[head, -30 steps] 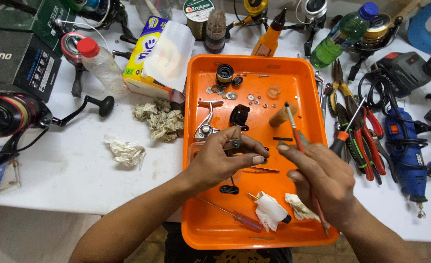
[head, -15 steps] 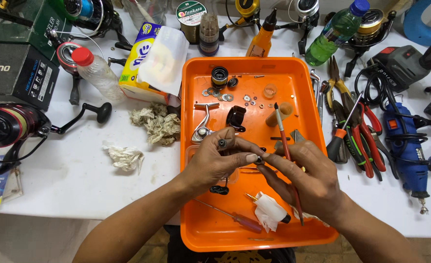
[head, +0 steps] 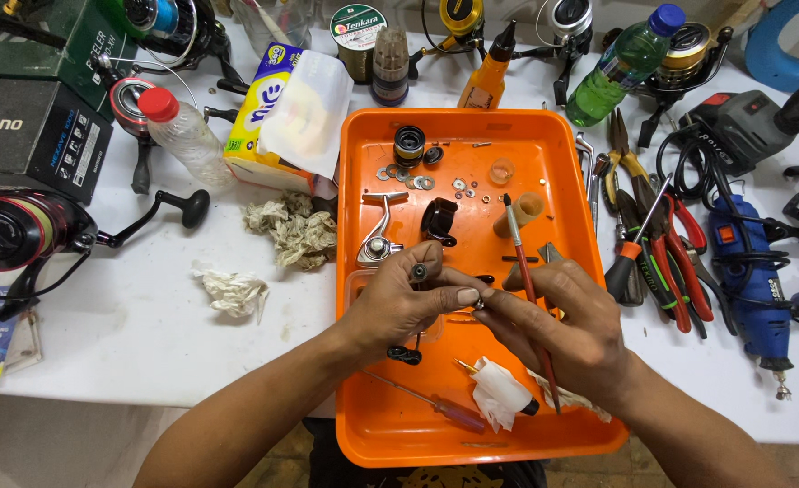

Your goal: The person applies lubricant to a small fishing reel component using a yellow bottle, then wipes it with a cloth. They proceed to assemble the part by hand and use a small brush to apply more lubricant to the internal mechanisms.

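Note:
My left hand [head: 404,303] hovers over the orange tray [head: 557,145] and pinches a small dark metal reel part [head: 420,272] between thumb and fingers. My right hand [head: 566,321] meets it fingertip to fingertip at a tiny shiny piece [head: 478,304]. The right hand also carries a thin red-handled brush [head: 527,280], bristles pointing away from me. On the tray lie a silver reel arm [head: 378,230], a black part [head: 439,221], a black spool [head: 409,145], several washers [head: 417,179], a red-handled screwdriver [head: 435,406] and a small white bottle [head: 500,392].
Pliers and cutters [head: 657,244] and a blue rotary tool [head: 750,271] lie right of the tray. Crumpled tissues [head: 293,230], a tissue box [head: 277,117], a clear bottle [head: 182,131], a fishing reel [head: 29,230] and dark boxes [head: 29,126] sit left. Bottles and reels line the back.
My hands have come together over the tray's middle. The right hand moved left to the left hand's fingertips, and the brush tip swung further up the tray.

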